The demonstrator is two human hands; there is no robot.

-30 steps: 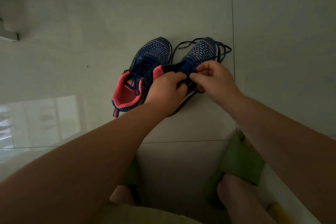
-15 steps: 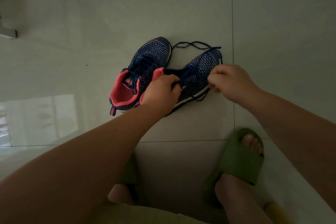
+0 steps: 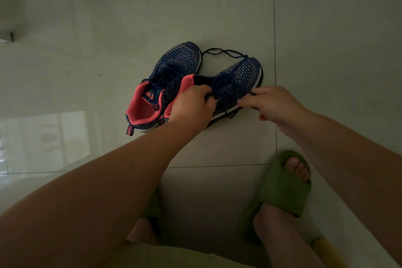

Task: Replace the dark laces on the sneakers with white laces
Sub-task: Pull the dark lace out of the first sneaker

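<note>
Since the frame half a second back, right hand (image 3: 275, 105) has drawn a little further toward the right of centre, away from the shoe, with the lace strand trailing across the sole edge; left hand (image 3: 191, 107) has barely shifted. Right sneaker (image 3: 237, 85) lies tilted at centre frame, toe pointing upper right, sole edge facing lower right. Left hand grips its collar and tongue area, fingers curled over the knit upper. Right hand's thumb and forefinger pinch a strand of the dark lace (image 3: 226, 52), other fingers curled; exact contact point is small and dim. A loose loop of that lace lies on the floor (image 3: 87, 17) above the toe, between the two shoes' toes. Left sneaker (image 3: 165, 85) stands just beside, to the left of centre, touching the held shoe, coral lining visible, its lace still threaded and tied loosely. Tiled floor, pale, grout lines crossing right of centre and below centre. Green slipper (image 3: 282, 187) on a foot at lower right; second one mostly hidden behind the left forearm at bottom centre. Bright window reflection on the tile at left edge.
</note>
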